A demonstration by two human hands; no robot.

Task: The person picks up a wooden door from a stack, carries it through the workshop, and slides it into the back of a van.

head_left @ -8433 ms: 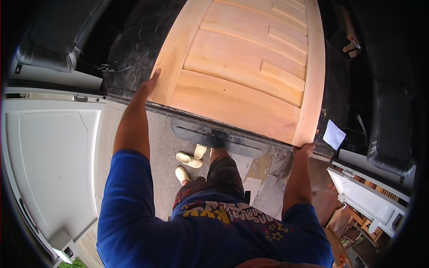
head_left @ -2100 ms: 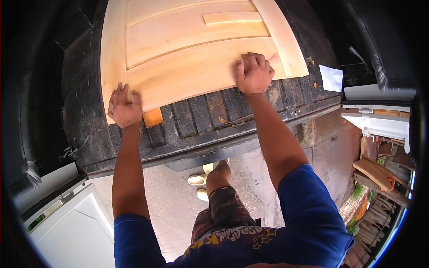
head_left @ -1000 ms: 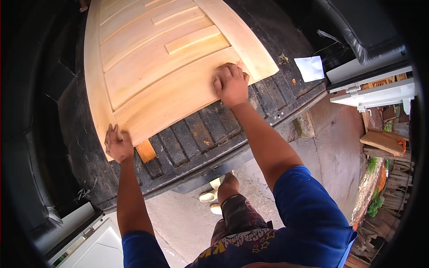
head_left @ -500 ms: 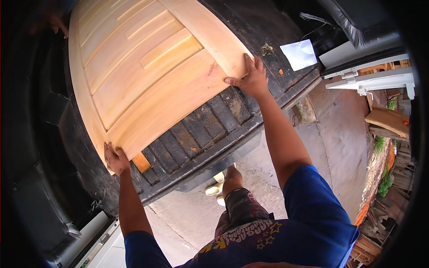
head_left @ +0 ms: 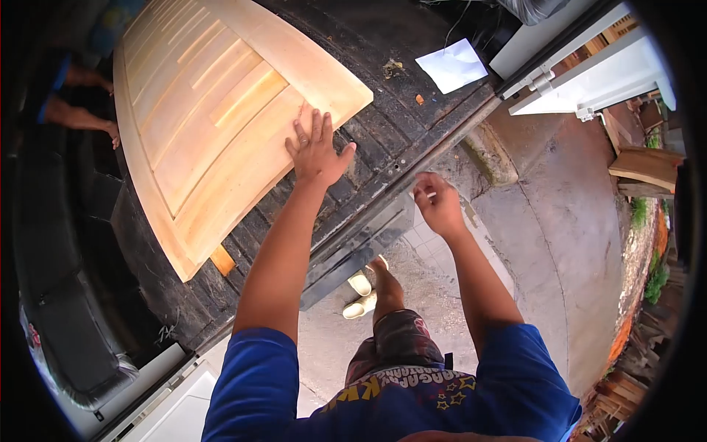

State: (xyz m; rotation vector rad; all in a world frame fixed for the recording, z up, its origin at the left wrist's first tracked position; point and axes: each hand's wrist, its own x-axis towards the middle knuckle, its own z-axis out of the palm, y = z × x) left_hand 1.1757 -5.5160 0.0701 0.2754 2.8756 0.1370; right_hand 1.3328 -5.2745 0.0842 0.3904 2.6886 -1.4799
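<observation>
A pale wooden panelled door (head_left: 243, 136) lies flat on the black ribbed bed of a truck. My left hand (head_left: 319, 153) rests on its near edge, palm down with the fingers spread. My right hand (head_left: 437, 202) is off the door, above the rear edge of the bed. Its fingers are curled together; a small pale spot shows at them, too small to name. Under the door's near edge, a short orange-brown wood strip (head_left: 222, 260) pokes out.
Another person's hands (head_left: 112, 135) are at the door's left side. A white sheet (head_left: 451, 66) lies on the bed at right. The lowered tailgate (head_left: 353, 254) is in front of me, above concrete ground (head_left: 545, 221). Stacked timber (head_left: 626, 390) lies at far right.
Both my hands have left the door's near corners. My left hand moved right to the middle of the near edge; my right hand drew back toward me. The other person's arms show more.
</observation>
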